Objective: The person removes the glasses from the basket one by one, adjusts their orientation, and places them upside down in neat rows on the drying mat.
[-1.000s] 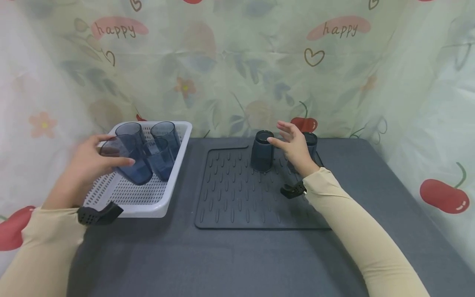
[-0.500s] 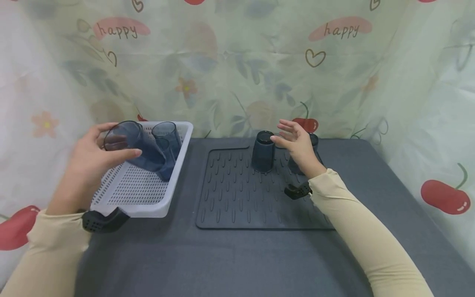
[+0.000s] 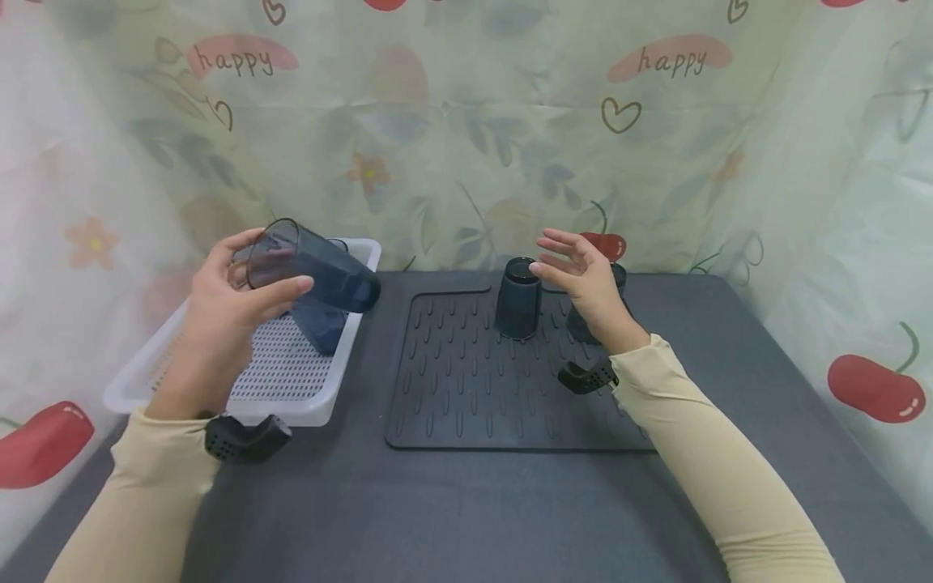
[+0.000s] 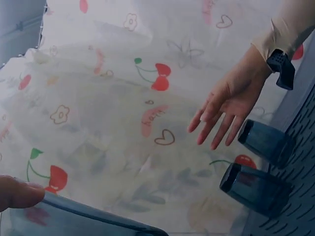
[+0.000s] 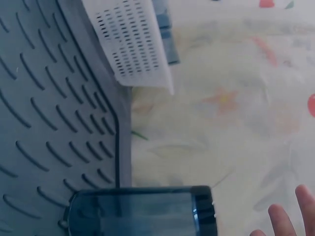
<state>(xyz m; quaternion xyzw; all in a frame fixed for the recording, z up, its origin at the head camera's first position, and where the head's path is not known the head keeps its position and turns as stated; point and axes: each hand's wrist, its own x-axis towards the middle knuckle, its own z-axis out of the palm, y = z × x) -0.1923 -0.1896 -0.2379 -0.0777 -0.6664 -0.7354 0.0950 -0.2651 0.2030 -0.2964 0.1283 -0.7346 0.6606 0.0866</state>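
My left hand (image 3: 222, 324) grips a clear blue drinking glass (image 3: 328, 271) above the basket's right side. The glass lies tilted, its mouth by the hand and its base pointing right and down. In the left wrist view, only part of the same glass (image 4: 83, 220) and the thumb show. My right hand (image 3: 592, 287) hovers with relaxed fingers and holds nothing. Close to its thumb, one blue glass (image 3: 517, 308) stands upside down on the dark drying mat (image 3: 452, 409). A second upturned glass (image 3: 579, 330) is partly hidden behind that hand.
A white perforated basket (image 3: 309, 411) sits on the left, with blue glass (image 3: 321, 328) visible in it, partly covered by the held one. The grey tabletop (image 3: 452, 518) extends in front. A printed curtain (image 3: 437, 162) hangs behind and at both sides.
My left hand has lifted the drinking glass from the basket and moved right, tipping the glass closer to level. My right hand has stayed almost in place.
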